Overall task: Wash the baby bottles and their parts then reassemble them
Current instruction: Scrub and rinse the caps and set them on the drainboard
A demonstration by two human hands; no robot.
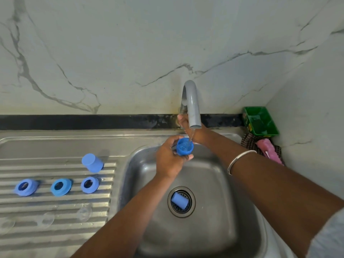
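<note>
My left hand (168, 159) grips a blue bottle cap (184, 146) mouth-up under the running grey tap (192, 107); water fills the cap. My right hand (193, 132) reaches behind the spout to the tap's base, its fingers mostly hidden. Another blue cap (179, 200) lies on its side on the sink drain (181, 202). On the ribbed drainboard (55, 205) stand a third blue cap (92, 162) and three blue collar rings (26, 187) (61, 186) (89, 184). Three clear silicone nipples (84, 213) (45, 219) (6, 225) sit nearer me.
A steel sink basin (214, 183) lies below my arms. A green tub (260, 121) stands in the back right corner, with a pink sponge (269, 149) on a checked cloth (248, 142) in front of it. Marble wall rises behind.
</note>
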